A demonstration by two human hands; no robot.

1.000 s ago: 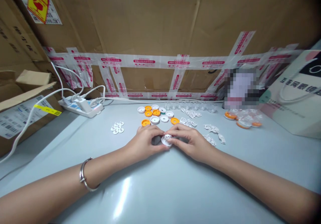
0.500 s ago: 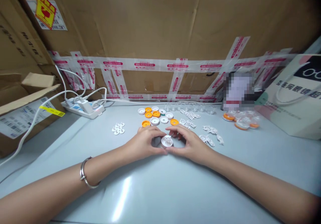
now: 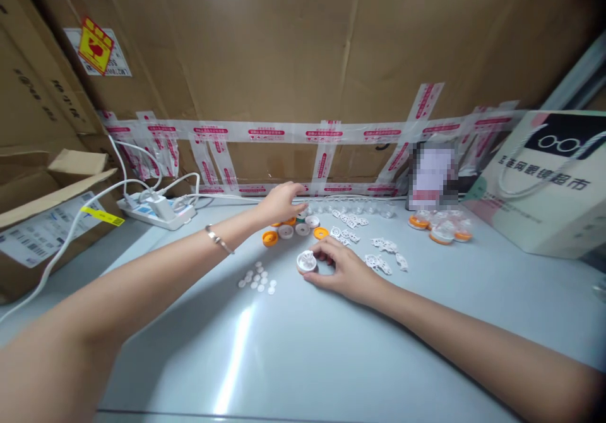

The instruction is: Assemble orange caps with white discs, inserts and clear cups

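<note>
My right hand rests on the grey table, its fingers closed around a small round white plastic piece. My left hand reaches to the back of the table, fingers stretched out over a row of small clear plastic parts, just above a cluster of orange and white caps. Nothing shows in its fingers. Several tiny white discs lie under my left forearm. White lacy inserts lie right of my right hand.
A white power strip with cables sits at the back left beside an open cardboard box. A taped cardboard wall backs the table. Assembled orange-rimmed pieces and a paper shopping bag stand at right.
My left hand let go of the white piece and reached forward to the back of the table. My right hand stays on the piece. The view has shifted right.
</note>
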